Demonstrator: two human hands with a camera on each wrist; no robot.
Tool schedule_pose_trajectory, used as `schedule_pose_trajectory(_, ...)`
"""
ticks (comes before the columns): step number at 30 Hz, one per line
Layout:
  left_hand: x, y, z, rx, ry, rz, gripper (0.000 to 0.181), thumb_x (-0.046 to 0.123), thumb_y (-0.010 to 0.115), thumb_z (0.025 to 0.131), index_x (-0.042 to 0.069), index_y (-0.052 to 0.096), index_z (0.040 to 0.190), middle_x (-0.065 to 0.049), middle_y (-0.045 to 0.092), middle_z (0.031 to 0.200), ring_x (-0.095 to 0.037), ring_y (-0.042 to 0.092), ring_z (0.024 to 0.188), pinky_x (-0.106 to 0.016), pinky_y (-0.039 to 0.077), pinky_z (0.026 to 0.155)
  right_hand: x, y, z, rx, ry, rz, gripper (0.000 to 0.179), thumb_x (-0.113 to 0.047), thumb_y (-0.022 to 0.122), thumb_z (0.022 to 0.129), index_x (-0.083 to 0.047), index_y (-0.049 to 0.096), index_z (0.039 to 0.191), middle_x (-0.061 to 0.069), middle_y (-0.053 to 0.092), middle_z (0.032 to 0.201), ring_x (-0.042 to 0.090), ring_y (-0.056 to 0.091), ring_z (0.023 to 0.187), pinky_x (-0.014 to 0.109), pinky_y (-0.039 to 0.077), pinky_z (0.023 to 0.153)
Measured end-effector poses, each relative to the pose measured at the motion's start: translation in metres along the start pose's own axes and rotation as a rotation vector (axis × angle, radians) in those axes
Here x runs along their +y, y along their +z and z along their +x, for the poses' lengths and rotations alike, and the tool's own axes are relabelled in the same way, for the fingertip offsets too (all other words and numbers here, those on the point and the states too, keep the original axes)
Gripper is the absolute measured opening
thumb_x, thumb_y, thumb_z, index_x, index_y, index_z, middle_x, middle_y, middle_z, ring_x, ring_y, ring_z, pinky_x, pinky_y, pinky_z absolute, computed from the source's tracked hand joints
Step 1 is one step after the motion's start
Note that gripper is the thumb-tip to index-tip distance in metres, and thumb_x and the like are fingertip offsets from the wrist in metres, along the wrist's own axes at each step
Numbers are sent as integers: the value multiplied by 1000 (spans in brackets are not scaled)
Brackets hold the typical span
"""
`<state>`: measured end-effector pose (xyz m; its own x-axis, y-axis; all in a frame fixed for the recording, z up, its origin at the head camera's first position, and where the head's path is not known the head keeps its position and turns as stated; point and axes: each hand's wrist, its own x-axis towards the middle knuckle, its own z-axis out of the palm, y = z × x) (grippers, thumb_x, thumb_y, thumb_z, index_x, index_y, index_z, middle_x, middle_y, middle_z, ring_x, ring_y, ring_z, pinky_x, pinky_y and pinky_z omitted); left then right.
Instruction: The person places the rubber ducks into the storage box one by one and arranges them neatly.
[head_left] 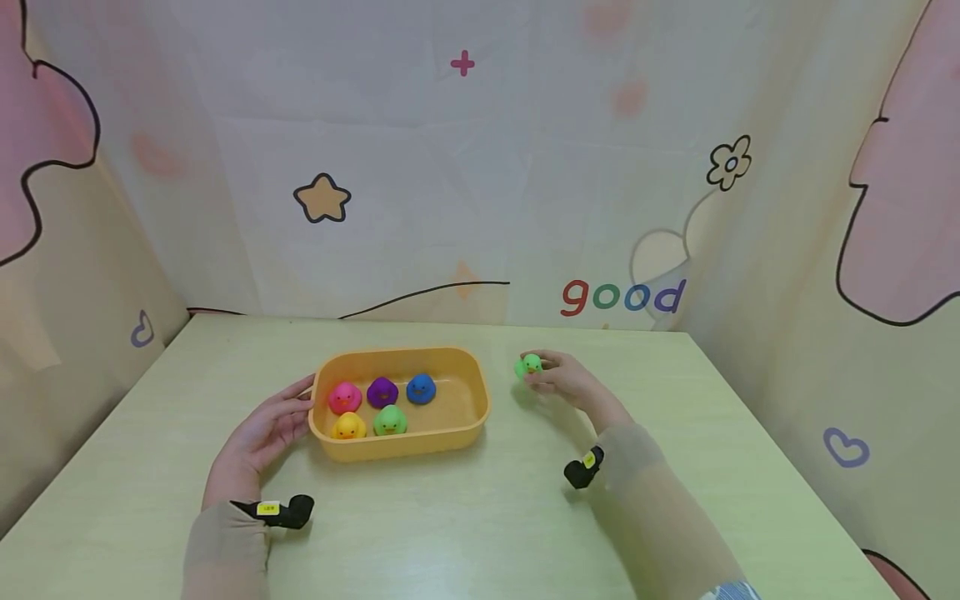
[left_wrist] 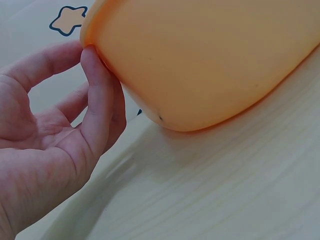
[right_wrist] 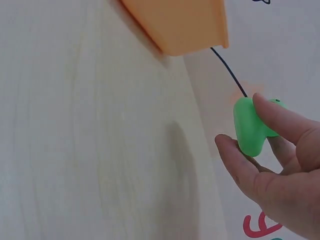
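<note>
An orange-yellow plastic basin [head_left: 408,446] stands on the table with several small rubber ducks inside. Pink [head_left: 345,397], purple [head_left: 382,392] and blue [head_left: 422,389] ducks sit along the back; a yellow duck [head_left: 349,426] and a green duck [head_left: 390,421] are in front. My left hand [head_left: 273,425] grips the basin's left end at the rim, fingertips bent against it in the left wrist view. To the right of the basin, my right hand [head_left: 566,379] pinches another green duck [right_wrist: 248,127] between thumb and fingers, above the table.
The pale wooden table [head_left: 465,533] reaches back to a printed curtain [head_left: 420,167], which also closes off both sides. Small black cameras [head_left: 296,511] are strapped to both wrists over the sleeves. The right hand's shadow falls on the tabletop.
</note>
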<state>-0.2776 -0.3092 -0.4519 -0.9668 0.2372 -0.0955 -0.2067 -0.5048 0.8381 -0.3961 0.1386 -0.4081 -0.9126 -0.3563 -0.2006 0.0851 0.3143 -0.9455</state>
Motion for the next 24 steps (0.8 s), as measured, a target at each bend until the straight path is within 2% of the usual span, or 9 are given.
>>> schedule_pose_trajectory(3,0,0,0,2,-1,-5,36,-3,46,99,25,65,112,0,63,112,-11,66,94,-20,56,82,-6,2,1,0,-19,44,53,3,55,96,3,38,146,20,51,133,11,61,98,33,51,99)
schedule_pose_trajectory(8,0,1,0,6,-3,-5,36,-3,45,99,25,65,111,0,62,111,-11,66,92,-20,56,81,-20,11,3,8,-39,26,53,3,57,95,0,41,145,22,50,138,18,60,106,38,46,105)
schedule_pose_trajectory(16,1,1,-2,28,-16,-8,34,-2,47,99,25,62,115,1,61,113,-11,65,94,-20,55,83,-43,39,5,-29,-70,46,52,4,60,93,4,44,142,21,51,133,13,60,99,43,43,107)
schedule_pose_trajectory(24,0,-1,1,76,-35,25,34,1,50,99,26,59,120,2,61,114,-11,65,93,-20,55,84,-52,70,11,-108,-119,20,47,5,63,89,6,50,135,16,56,125,12,60,94,28,53,93)
